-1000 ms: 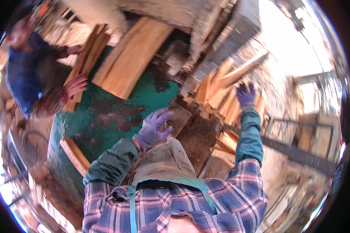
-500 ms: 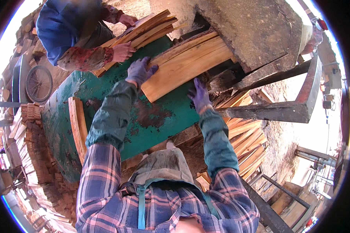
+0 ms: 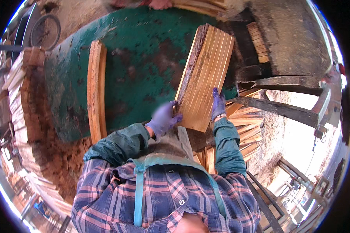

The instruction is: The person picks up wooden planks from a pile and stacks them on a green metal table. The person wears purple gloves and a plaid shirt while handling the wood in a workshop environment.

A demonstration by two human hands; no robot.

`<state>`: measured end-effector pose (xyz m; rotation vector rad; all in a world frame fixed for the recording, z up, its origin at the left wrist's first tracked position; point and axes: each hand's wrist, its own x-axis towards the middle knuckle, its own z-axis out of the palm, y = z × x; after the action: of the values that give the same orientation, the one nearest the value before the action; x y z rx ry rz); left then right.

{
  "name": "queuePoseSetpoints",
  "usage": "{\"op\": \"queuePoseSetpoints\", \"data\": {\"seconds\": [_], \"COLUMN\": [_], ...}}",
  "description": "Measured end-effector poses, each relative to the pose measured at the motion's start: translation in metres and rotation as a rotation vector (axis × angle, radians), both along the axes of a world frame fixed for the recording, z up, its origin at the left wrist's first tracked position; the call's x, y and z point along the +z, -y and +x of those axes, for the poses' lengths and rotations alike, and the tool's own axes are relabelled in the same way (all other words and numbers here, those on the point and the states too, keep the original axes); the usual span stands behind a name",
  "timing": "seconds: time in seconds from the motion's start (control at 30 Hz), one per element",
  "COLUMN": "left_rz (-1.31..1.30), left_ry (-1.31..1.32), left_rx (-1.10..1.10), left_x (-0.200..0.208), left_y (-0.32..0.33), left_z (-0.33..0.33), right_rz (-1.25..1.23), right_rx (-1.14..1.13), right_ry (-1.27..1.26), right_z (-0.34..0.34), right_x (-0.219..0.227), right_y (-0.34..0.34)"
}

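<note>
A bundle of sawn wooden boards (image 3: 206,77) is gripped between my two hands, close to my apron. Its strips lie side by side, with rough bark along the left edge. My left hand (image 3: 163,118), in a purple glove, holds the near left edge, thumb across the near end. On the right edge, near the same end, my right hand (image 3: 218,103) presses with its gloved fingers. Underneath, the green table top (image 3: 140,81) is stained dark. A curved pair of wooden strips (image 3: 96,91) lies to the left, apart from my hands.
Far across the table is a co-worker's hand (image 3: 160,4) beside more boards (image 3: 200,5). At the right, sawn wood (image 3: 258,42) shows in a dark machine opening. A dark frame (image 3: 284,108) juts out over loose slats (image 3: 249,134). Stacked wood (image 3: 25,89) lines the left.
The boards have come away from the machine, turned lengthwise and moved toward me. My hands have drawn back with them, gripping both sides. The view has shifted; the co-worker is mostly out of it.
</note>
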<state>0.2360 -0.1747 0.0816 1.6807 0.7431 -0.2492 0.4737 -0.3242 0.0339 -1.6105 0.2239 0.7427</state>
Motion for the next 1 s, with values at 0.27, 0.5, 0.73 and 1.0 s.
{"op": "queuePoseSetpoints", "data": {"seconds": [0.27,0.5,0.73,1.0], "left_rz": [-0.592,-0.402,0.186,0.612], "left_ry": [0.04,0.077,0.007,0.511], "left_rx": [0.468,0.356,0.239,0.034], "left_x": [-0.022,0.001,0.054,0.048], "left_y": [0.011,-0.03,-0.017,-0.048], "left_z": [-0.079,-0.088,-0.081,-0.067], "right_rz": [-0.27,-0.523,0.044,0.422], "right_rx": [0.276,0.348,0.566,0.308], "right_ry": [0.235,0.623,0.02,0.069], "right_z": [-0.07,-0.079,-0.161,-0.109], "right_x": [0.004,0.018,0.096,0.119], "right_y": [-0.04,-0.058,-0.109,-0.038]}}
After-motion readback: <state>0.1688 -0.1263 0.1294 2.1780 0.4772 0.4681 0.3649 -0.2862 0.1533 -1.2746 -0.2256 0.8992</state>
